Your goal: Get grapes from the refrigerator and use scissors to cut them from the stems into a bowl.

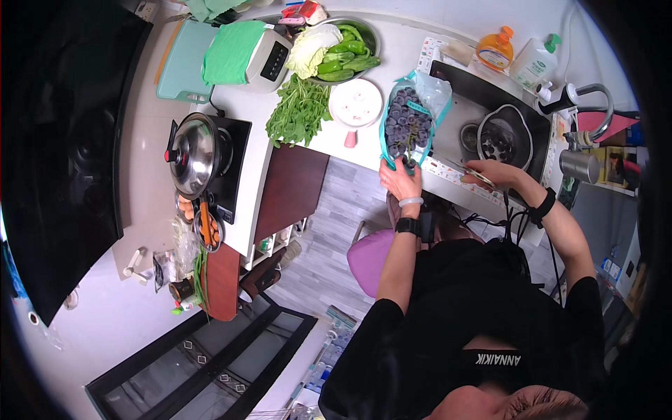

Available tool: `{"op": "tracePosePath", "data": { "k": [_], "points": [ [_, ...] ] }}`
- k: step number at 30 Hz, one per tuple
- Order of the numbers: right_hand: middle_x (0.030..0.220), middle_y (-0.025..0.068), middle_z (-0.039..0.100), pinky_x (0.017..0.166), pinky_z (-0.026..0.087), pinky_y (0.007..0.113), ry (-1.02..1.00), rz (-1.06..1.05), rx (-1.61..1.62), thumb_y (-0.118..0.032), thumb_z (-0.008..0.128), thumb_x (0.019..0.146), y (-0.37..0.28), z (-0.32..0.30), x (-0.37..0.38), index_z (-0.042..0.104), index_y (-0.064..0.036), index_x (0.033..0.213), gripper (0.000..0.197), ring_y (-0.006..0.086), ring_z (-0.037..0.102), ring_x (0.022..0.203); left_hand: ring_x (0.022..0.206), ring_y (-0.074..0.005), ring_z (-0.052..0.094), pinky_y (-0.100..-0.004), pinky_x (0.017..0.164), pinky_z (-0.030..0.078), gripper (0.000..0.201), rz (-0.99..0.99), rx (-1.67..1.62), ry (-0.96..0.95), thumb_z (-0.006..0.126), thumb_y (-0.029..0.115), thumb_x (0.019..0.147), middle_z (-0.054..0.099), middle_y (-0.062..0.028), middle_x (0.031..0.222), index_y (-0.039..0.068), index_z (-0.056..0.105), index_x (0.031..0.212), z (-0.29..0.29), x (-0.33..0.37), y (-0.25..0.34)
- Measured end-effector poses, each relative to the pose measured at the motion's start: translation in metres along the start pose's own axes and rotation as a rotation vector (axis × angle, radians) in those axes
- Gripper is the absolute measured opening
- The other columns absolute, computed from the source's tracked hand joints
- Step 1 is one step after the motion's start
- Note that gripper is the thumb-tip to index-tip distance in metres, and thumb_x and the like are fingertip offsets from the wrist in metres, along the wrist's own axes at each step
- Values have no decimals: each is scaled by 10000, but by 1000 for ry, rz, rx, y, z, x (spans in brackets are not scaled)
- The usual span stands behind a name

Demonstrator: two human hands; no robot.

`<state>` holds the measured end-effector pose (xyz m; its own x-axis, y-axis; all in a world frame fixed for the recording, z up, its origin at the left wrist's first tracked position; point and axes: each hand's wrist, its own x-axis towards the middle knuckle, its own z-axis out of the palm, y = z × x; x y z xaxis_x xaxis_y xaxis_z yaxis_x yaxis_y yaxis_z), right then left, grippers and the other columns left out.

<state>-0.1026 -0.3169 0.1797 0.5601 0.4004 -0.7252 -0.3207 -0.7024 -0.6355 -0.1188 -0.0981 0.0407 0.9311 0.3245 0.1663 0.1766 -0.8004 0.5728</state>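
Observation:
A large bunch of dark purple grapes (408,120) lies in an opened clear and teal plastic bag (441,96) at the counter's front edge, left of the sink. My left hand (400,182) is closed round the near, stem end of the bunch. Over the sink's front edge, my right hand (494,173) grips a pair of scissors (479,178), their blades pointing left toward the bag. Inside the dark sink (458,105) sits a clear-rimmed basin (505,109) with loose grapes (495,144) in it, beside a small round bowl (470,136).
Left of the bag stand a white round lidded thing (355,103), leafy greens (299,110) and a metal bowl (376,42) of vegetables. Soap bottles (495,49) and a faucet (595,91) border the sink. A lidded wok (194,155) sits on the stove at left.

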Motion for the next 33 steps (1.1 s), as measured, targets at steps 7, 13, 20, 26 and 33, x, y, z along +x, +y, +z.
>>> {"op": "tracePosePath", "data": {
  "k": [7, 13, 20, 26, 33],
  "points": [
    [579, 21, 465, 438, 358, 255, 10, 16, 57, -464, 584, 822, 24, 4, -16, 524, -28, 971, 465, 109, 466, 490, 1159, -377, 321, -485, 906, 285, 535, 27, 93, 33, 742, 278, 605, 343, -202, 1254, 127, 540, 1078, 1, -4, 0],
    [584, 11, 449, 439, 361, 253, 36, 9, 143, -463, 587, 820, 44, 6, -29, 521, -38, 949, 448, 101, 456, 498, 1157, -390, 315, -507, 905, 280, 513, 8, 85, 51, 746, 312, 589, 345, -209, 1247, 111, 542, 1014, 4, -4, 4],
    [603, 8, 456, 429, 365, 250, 68, -14, 229, -502, 582, 809, 54, 10, -44, 519, -41, 929, 481, 96, 466, 509, 1176, -374, 316, -511, 913, 284, 487, 71, 178, 51, 737, 308, 601, 347, -213, 1259, 131, 561, 1018, 5, 2, -2],
    [652, 14, 500, 448, 393, 231, 114, -5, 263, -414, 577, 834, 73, 12, -52, 523, -49, 962, 390, 87, 495, 519, 1181, -371, 313, -510, 944, 253, 424, 149, 224, 16, 735, 300, 626, 345, -190, 1279, 157, 612, 1006, -5, -3, 6],
    [655, 17, 500, 471, 395, 234, 163, -15, 255, -438, 563, 829, 73, 11, -63, 533, -45, 980, 422, 90, 494, 529, 1119, -292, 382, -490, 921, 265, 368, 324, 334, 78, 690, 246, 689, 431, -98, 1192, 181, 606, 1041, -8, -12, 4]
  ]
}}
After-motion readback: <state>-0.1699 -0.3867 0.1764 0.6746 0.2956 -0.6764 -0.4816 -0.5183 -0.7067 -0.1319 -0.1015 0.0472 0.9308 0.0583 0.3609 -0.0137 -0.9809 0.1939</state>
